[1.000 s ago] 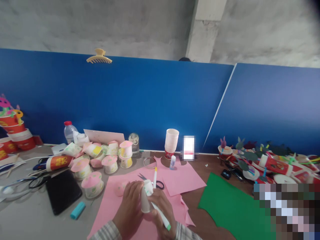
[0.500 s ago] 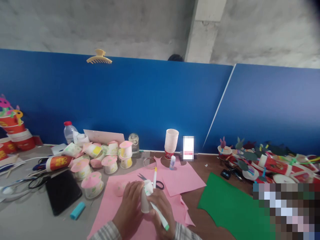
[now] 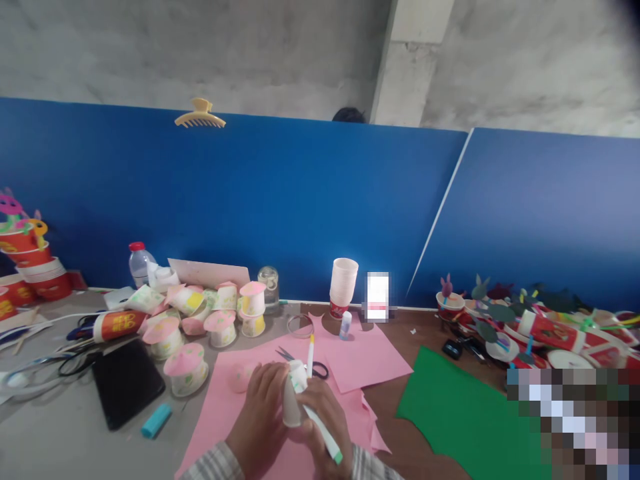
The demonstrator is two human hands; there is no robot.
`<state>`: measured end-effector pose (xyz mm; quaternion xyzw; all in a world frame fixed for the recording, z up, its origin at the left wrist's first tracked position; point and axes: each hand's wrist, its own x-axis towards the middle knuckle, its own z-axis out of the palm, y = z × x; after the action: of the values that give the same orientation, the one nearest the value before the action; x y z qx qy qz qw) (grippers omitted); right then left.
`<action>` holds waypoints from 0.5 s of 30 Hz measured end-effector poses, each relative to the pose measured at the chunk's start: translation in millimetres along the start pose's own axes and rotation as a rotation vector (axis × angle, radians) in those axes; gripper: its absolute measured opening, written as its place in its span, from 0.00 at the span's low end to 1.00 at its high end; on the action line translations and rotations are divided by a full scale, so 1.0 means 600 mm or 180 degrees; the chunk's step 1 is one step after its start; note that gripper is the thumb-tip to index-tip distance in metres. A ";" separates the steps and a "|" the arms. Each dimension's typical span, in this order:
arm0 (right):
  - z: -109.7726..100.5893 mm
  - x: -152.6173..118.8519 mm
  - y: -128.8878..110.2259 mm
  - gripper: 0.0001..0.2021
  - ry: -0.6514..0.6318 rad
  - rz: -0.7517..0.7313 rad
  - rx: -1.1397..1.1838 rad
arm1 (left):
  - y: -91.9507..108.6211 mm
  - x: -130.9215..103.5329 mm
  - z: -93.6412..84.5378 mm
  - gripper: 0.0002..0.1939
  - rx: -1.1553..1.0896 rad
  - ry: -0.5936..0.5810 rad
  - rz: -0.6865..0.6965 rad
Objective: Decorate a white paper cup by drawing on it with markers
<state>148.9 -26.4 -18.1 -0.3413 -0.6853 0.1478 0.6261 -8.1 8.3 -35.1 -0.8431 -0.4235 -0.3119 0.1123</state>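
My left hand (image 3: pixel 263 400) is wrapped around a white paper cup (image 3: pixel 292 405), tipped on its side, with green marks on its upper part. In my right hand (image 3: pixel 325 407) is a white marker pen (image 3: pixel 325 437) with a green end, which points down toward my wrist. Its other end is hidden by my fingers close to the cup. Both hands are over pink paper (image 3: pixel 235 363). Just beyond them lie scissors (image 3: pixel 320 369) and a second white marker (image 3: pixel 310 360) with a yellow end.
Decorated cups with pink tops (image 3: pixel 186 363) cluster on the left, near a black tablet (image 3: pixel 127 383) and a cyan marker cap (image 3: pixel 156 421). Stacked white cups (image 3: pixel 344 283) and a glue stick (image 3: pixel 345 325) stand behind. Green paper (image 3: pixel 450 413) lies right, before piled cup crafts (image 3: pixel 550 330). A blue partition (image 3: pixel 300 200) closes the back.
The view has shifted very slightly. Both hands keep nearly the same place and grip on the cup and the marker pen.
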 end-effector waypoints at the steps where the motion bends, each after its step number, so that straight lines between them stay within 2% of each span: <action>1: 0.001 -0.001 0.001 0.12 -0.0040 0.0032 -0.0011 | 0.000 0.000 0.000 0.30 0.0050 0.0002 0.0027; 3: 0.001 -0.003 0.005 0.12 -0.0141 0.0069 -0.0042 | -0.001 -0.001 0.001 0.30 0.0061 -0.0012 0.0010; 9: 0.002 -0.004 0.017 0.13 0.0045 0.0080 -0.0072 | -0.001 -0.001 0.002 0.31 -0.0133 -0.0057 -0.0211; 15: 0.000 0.014 0.007 0.14 0.0137 0.0295 0.0181 | 0.000 0.000 0.002 0.31 -0.0040 -0.0032 -0.0165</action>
<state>150.4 -18.1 -14.3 -0.3578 -0.6507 0.1887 0.6426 -7.6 8.9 -35.8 -0.8341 -0.4437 -0.3132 0.0967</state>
